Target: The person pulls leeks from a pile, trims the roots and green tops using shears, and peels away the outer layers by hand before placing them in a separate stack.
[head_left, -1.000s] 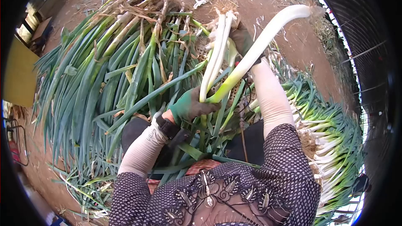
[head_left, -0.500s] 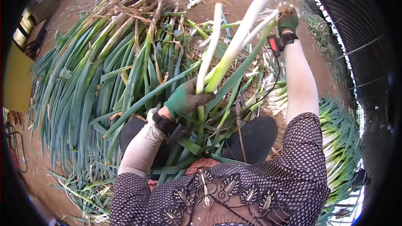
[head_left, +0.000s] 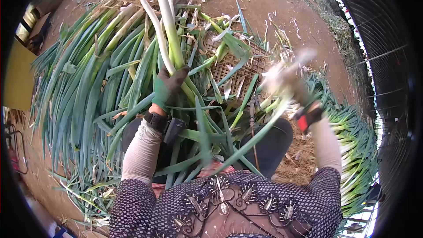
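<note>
My left hand, in a green glove with dark fingers, is closed around thick white-and-green green onions, which point up and away from me. Their green tops run down through the grip toward my lap. On the right, my right hand is smeared by motion and looks closed on a peeled green onion leaf. That leaf trails down and left toward my lap, with a pale, blurred, shaggy end at the hand. A thin metal rod with a dark upper end stands between my knees.
A large heap of unpeeled green onions lies on the left. Peeled green onions are stacked at the right. A woven basket surface lies ahead, strewn with leaf scraps. Brown root fibres gather beside my right knee.
My right hand has come down toward me, pulling a leaf away from the green onions. My left hand has shifted left with its green onions, which now stand more upright.
</note>
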The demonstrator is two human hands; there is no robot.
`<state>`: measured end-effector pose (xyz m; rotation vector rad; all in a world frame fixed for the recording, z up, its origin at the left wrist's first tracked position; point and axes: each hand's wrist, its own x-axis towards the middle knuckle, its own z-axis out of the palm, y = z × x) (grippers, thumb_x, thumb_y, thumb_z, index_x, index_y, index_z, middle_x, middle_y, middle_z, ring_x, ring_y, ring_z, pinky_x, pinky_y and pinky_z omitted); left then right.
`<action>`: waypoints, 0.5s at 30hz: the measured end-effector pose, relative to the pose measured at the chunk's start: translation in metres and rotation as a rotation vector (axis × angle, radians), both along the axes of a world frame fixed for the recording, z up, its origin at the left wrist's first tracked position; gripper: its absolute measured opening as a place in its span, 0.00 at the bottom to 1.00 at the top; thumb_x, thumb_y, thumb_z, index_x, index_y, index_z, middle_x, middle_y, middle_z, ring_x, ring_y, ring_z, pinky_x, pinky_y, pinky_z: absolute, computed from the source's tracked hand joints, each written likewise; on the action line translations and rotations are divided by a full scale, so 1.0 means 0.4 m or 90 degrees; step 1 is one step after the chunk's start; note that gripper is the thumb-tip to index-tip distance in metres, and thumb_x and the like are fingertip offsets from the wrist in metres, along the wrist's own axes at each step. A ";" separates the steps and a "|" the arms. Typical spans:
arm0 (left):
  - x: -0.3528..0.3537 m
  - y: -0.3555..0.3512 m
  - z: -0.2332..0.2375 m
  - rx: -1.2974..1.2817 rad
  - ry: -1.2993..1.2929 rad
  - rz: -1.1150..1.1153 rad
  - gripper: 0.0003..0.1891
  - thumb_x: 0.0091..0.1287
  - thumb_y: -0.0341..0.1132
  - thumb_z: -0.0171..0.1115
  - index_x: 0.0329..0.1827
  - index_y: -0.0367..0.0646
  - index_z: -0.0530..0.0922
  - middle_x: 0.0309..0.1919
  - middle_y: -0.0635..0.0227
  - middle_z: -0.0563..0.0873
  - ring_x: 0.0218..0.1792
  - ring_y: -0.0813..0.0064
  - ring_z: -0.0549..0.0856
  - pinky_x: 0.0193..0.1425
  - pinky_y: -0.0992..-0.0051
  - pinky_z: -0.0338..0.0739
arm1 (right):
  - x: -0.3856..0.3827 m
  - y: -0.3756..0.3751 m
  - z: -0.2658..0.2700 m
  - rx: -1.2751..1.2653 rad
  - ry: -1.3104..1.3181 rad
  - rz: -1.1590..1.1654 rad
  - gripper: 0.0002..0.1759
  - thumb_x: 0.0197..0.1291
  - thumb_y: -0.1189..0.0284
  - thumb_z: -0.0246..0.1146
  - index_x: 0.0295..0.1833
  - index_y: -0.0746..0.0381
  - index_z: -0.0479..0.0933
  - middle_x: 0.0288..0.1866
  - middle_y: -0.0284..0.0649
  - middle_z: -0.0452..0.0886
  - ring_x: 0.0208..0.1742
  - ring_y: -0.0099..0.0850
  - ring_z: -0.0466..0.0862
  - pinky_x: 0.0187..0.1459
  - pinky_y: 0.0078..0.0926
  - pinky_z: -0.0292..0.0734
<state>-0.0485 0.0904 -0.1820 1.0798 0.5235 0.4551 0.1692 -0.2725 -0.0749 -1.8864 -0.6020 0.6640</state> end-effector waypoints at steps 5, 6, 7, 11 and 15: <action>0.001 0.007 -0.011 0.010 0.032 -0.020 0.21 0.60 0.36 0.71 0.54 0.37 0.79 0.38 0.70 0.84 0.37 0.79 0.80 0.42 0.75 0.77 | -0.392 0.126 -0.217 -0.568 0.470 0.520 0.08 0.61 0.69 0.61 0.42 0.60 0.82 0.42 0.33 0.85 0.42 0.24 0.82 0.44 0.28 0.79; 0.010 0.001 -0.032 0.019 -0.027 -0.026 0.20 0.60 0.36 0.71 0.53 0.37 0.79 0.38 0.70 0.84 0.37 0.80 0.80 0.43 0.76 0.77 | -0.339 0.128 -0.241 -0.440 0.478 0.573 0.11 0.60 0.69 0.62 0.45 0.62 0.82 0.43 0.34 0.85 0.44 0.25 0.82 0.46 0.28 0.79; 0.010 -0.002 -0.031 0.054 -0.022 -0.039 0.20 0.60 0.37 0.71 0.52 0.37 0.79 0.38 0.70 0.85 0.36 0.80 0.80 0.43 0.76 0.76 | -0.230 0.143 -0.247 -0.339 0.412 0.595 0.17 0.63 0.66 0.64 0.55 0.62 0.81 0.47 0.37 0.87 0.47 0.27 0.84 0.53 0.29 0.77; 0.010 -0.015 -0.004 0.068 0.037 -0.069 0.21 0.60 0.38 0.70 0.53 0.36 0.79 0.38 0.69 0.85 0.36 0.79 0.82 0.44 0.76 0.77 | 0.104 0.383 0.215 0.158 0.091 0.105 0.11 0.68 0.63 0.56 0.41 0.55 0.81 0.37 0.32 0.83 0.38 0.24 0.81 0.39 0.22 0.74; 0.012 -0.015 0.005 0.091 0.038 -0.044 0.21 0.61 0.39 0.70 0.53 0.36 0.79 0.38 0.68 0.86 0.37 0.79 0.83 0.44 0.76 0.78 | 0.470 0.406 0.396 0.146 -0.351 -0.315 0.19 0.68 0.55 0.55 0.46 0.59 0.79 0.36 0.38 0.81 0.37 0.30 0.80 0.39 0.30 0.75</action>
